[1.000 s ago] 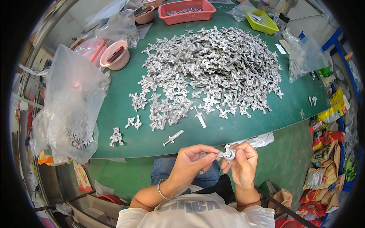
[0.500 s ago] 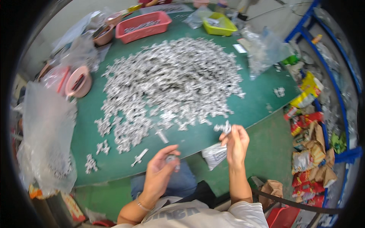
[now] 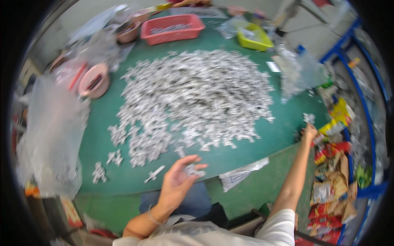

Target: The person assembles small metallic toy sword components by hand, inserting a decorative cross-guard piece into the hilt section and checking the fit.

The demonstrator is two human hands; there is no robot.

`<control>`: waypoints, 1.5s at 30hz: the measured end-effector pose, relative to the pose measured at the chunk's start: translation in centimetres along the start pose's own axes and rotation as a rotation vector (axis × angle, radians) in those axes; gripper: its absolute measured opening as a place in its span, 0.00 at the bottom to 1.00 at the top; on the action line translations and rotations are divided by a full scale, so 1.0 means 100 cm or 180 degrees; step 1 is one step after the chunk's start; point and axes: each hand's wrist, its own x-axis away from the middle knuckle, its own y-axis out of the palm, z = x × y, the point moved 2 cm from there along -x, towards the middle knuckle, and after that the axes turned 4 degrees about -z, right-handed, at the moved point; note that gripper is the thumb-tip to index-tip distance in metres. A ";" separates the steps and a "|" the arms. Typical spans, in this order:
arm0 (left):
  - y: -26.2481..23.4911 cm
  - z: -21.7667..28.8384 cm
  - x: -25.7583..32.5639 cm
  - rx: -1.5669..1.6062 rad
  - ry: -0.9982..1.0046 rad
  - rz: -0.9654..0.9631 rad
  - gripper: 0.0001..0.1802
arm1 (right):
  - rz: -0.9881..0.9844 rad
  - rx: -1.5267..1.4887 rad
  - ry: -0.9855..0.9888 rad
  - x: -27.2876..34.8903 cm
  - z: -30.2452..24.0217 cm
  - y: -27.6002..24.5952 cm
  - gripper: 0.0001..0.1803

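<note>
1. The right hand (image 3: 310,132) has swung to the frame's right, by silvery parts (image 3: 308,118); blurred grip, cannot tell.
2. Left hand (image 3: 176,181), lower centre, cradles a metal piece (image 3: 191,169); fingers should curl securely.

Green counter (image 3: 230,162), front edge slanting up toward right. Broad heap of silvery metal parts (image 3: 197,94) across its middle. Left of heap's near end, two small groups of parts: one (image 3: 115,157) near heap, other (image 3: 99,172) nearer front edge. Slim flat piece (image 3: 154,174) near front. Far side: pink tray (image 3: 174,37), yellow-green tray (image 3: 254,44). Toward right: white card (image 3: 273,67).
</note>
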 end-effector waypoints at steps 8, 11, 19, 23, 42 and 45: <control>0.001 0.007 0.016 -0.0060 0.0615 -0.0340 0.26 | -0.4161 -0.0617 -0.1183 0.382 -0.123 0.005 0.07; 0.003 0.008 0.025 -0.0254 0.0958 -0.0459 0.25 | -0.4469 -0.0808 -0.1446 0.436 -0.137 -0.001 0.09; -0.004 0.024 0.050 -0.0028 0.1104 -0.0435 0.25 | -0.4334 -0.1261 -0.1818 0.479 -0.148 -0.007 0.12; -0.009 0.030 0.063 0.0149 0.1068 -0.0429 0.26 | -0.4236 -0.1121 -0.1799 0.493 -0.146 -0.013 0.15; -0.015 0.040 0.085 0.0158 0.0911 -0.0386 0.25 | -0.3804 -0.1776 -0.1361 0.511 -0.142 -0.030 0.13; -0.015 0.040 0.084 0.0222 0.0903 -0.0415 0.25 | -0.3751 -0.1800 -0.1401 0.510 -0.142 -0.031 0.13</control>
